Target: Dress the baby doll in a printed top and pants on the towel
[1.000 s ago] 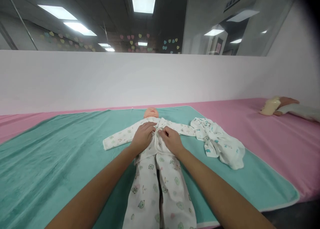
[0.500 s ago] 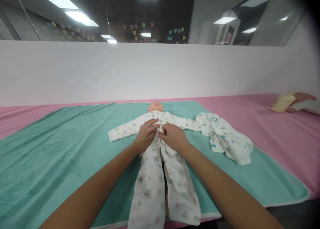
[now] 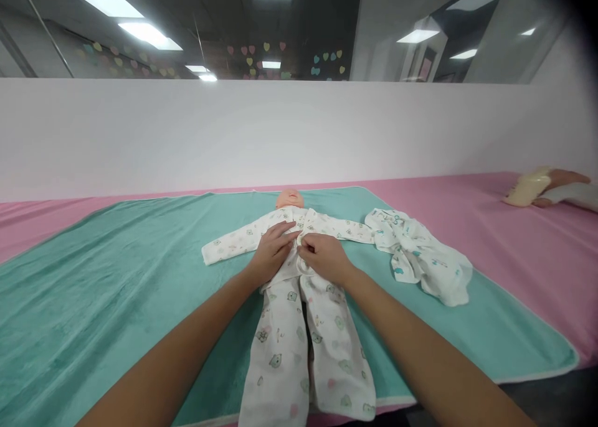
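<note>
A baby doll (image 3: 289, 198) lies on its back, its head pointing away from me. It wears a white patterned baby outfit (image 3: 280, 346) with long sleeves spread to both sides and the legs stretched toward me. On the doll's front, my left hand (image 3: 272, 251) rests flat with its fingers extended across the cloth. Close beside it, my right hand (image 3: 324, 256) is closed, thumb and fingers pinching the outfit's front edge near the middle. The fingertips of the right hand are partly hidden, so the fastening there cannot be made out.
Under the doll is a teal blanket (image 3: 116, 302) over a pink sheet (image 3: 504, 240). A crumpled white printed cloth (image 3: 425, 259) touches the sleeve on the right. At the far right lies another person's hand (image 3: 567, 179), by a pale yellow object (image 3: 527, 188). A white wall (image 3: 280, 134) stands behind.
My right hand has shifted very slightly downward with the cloth's edge pinched in it. The left hand stays in place. The view has moved slightly.
</note>
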### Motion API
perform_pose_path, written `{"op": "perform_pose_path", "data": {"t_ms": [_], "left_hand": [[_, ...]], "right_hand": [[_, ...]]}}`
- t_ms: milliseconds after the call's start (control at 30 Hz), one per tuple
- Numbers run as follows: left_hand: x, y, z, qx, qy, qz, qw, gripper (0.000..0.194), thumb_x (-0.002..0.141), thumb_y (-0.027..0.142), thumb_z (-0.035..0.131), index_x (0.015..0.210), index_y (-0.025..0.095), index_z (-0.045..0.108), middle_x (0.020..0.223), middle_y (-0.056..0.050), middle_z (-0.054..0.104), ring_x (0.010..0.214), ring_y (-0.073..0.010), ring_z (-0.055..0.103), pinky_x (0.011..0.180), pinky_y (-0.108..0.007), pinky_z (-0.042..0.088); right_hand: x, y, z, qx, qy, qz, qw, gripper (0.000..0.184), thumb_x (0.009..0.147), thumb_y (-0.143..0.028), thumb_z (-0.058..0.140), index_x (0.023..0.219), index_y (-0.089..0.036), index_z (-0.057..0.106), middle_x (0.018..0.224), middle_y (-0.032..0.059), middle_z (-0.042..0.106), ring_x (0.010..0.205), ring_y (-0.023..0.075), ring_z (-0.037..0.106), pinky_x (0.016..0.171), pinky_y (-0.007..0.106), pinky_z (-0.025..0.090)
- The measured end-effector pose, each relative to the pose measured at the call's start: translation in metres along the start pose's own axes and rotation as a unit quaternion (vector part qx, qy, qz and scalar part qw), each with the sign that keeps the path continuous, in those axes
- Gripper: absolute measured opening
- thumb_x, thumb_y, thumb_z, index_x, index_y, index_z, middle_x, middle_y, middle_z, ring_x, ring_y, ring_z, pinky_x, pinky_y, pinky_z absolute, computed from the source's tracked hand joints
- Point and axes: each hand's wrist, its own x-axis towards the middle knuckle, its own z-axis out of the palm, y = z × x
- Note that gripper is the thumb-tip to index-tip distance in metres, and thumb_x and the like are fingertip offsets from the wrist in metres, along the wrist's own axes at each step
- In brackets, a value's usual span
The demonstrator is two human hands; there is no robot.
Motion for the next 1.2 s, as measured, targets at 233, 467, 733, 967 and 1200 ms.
{"op": "perform_pose_path", "data": {"t_ms": [233, 467, 733, 967, 1200], "left_hand": [[0.0, 0.001, -0.002, 0.005, -0.012, 0.001, 1.0, 0.037, 0.095, 0.026, 0.031, 0.127, 0.028, 0.051, 0.141, 0.0, 0.04, 0.131, -0.0202, 0.029, 0.11, -0.04, 0.026], [0.001, 0.0, -0.001, 0.002, -0.011, -0.002, 1.0, 0.037, 0.094, 0.024, 0.033, 0.124, 0.029, 0.054, 0.14, 0.001, 0.041, 0.132, -0.0206, 0.028, 0.11, -0.042, 0.027], [0.004, 0.001, -0.001, -0.009, -0.002, -0.021, 1.0, 0.03, 0.091, 0.02, 0.039, 0.111, 0.025, 0.06, 0.135, 0.0, 0.047, 0.13, -0.0208, 0.031, 0.11, -0.042, 0.028], [0.003, 0.003, -0.003, -0.004, -0.013, -0.028, 1.0, 0.03, 0.093, 0.026, 0.038, 0.115, 0.026, 0.057, 0.136, 0.001, 0.046, 0.131, -0.0212, 0.03, 0.11, -0.043, 0.027], [0.002, 0.004, -0.004, -0.013, -0.009, -0.026, 1.0, 0.03, 0.093, 0.027, 0.038, 0.116, 0.025, 0.056, 0.136, 0.0, 0.045, 0.13, -0.0212, 0.031, 0.11, -0.043, 0.028]], "right_hand": [[0.0, 0.007, 0.0, 0.121, -0.011, 0.015, 0.992, 0.029, 0.079, -0.027, 0.047, 0.055, -0.019, 0.033, 0.052, -0.0051, 0.039, 0.054, 0.01, 0.036, 0.054, 0.024, 0.026], [0.003, 0.01, 0.005, 0.143, 0.034, 0.03, 0.989, 0.029, 0.081, -0.03, 0.048, 0.057, -0.019, 0.034, 0.055, -0.0048, 0.04, 0.056, 0.0109, 0.037, 0.054, 0.024, 0.027], [0.007, 0.018, 0.01, 0.149, 0.093, 0.057, 0.983, 0.025, 0.082, -0.033, 0.049, 0.061, -0.02, 0.041, 0.058, -0.0048, 0.043, 0.058, 0.0116, 0.04, 0.056, 0.024, 0.03], [0.01, 0.031, 0.011, 0.181, 0.099, 0.083, 0.975, 0.024, 0.078, -0.035, 0.052, 0.062, -0.02, 0.045, 0.059, -0.0048, 0.044, 0.059, 0.0115, 0.04, 0.057, 0.024, 0.031], [0.01, 0.033, 0.01, 0.19, 0.098, 0.102, 0.972, 0.024, 0.076, -0.039, 0.054, 0.063, -0.02, 0.046, 0.061, -0.0043, 0.045, 0.06, 0.0119, 0.04, 0.058, 0.024, 0.031]]}}
